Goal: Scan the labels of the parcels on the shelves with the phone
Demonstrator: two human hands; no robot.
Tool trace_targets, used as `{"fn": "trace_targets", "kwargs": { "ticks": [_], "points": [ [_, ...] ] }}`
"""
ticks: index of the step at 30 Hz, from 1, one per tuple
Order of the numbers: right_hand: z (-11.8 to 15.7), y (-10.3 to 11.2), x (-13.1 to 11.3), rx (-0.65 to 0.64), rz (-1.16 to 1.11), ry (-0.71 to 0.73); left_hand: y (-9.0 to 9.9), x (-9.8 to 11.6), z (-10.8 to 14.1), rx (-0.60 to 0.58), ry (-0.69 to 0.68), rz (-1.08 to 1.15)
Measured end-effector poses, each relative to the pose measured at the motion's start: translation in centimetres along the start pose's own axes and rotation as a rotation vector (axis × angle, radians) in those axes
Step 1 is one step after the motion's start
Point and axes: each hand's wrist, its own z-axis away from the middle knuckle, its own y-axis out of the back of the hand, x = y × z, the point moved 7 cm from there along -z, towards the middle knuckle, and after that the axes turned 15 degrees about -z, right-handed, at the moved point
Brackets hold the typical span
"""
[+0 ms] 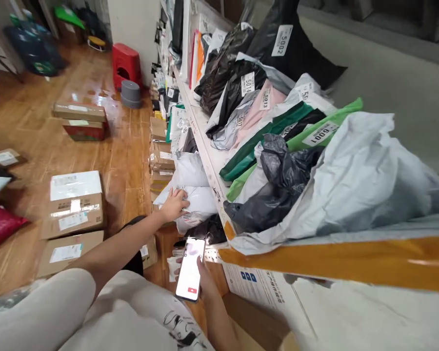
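Observation:
My left hand (173, 204) is stretched out to a white plastic mailer bag (199, 201) on the lower shelf level. Its fingers are spread and rest on the bag's surface without gripping it. In my right hand (204, 274) is a smartphone (190, 269) with a bright screen and a small red button near the bottom; the thumb lies along its edge. Under the white bag sits a dark plastic parcel (209, 229), close above the phone. Another white bag (190, 169) lies just beyond my left hand.
To the right, a shelf edged with orange tape (332, 261) bears several numbered parcel bags, with a large grey-white bag (369, 170) nearest. Cardboard boxes (75, 209) stand on the wooden floor at left. A red stool (126, 63) and a grey stool (130, 92) are farther back.

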Motion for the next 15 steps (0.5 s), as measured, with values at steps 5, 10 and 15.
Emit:
{"fn": "trace_targets", "kwargs": {
  "ticks": [5,10,15],
  "points": [
    [1.3,-0.9,0.7,-0.063,-0.07,-0.094,-0.5,0.4,-0.3,-0.039,-0.077,0.015],
    [0.8,-0.7,0.4,-0.105,-0.048,-0.188,-0.7,0.1,-1.6,-0.114,-0.202,-0.017],
    [0.9,-0.9,-0.7,-0.145,-0.022,-0.247,-0.8,0.2,-2.2,-0.173,-0.262,-0.036]
  ]
}}
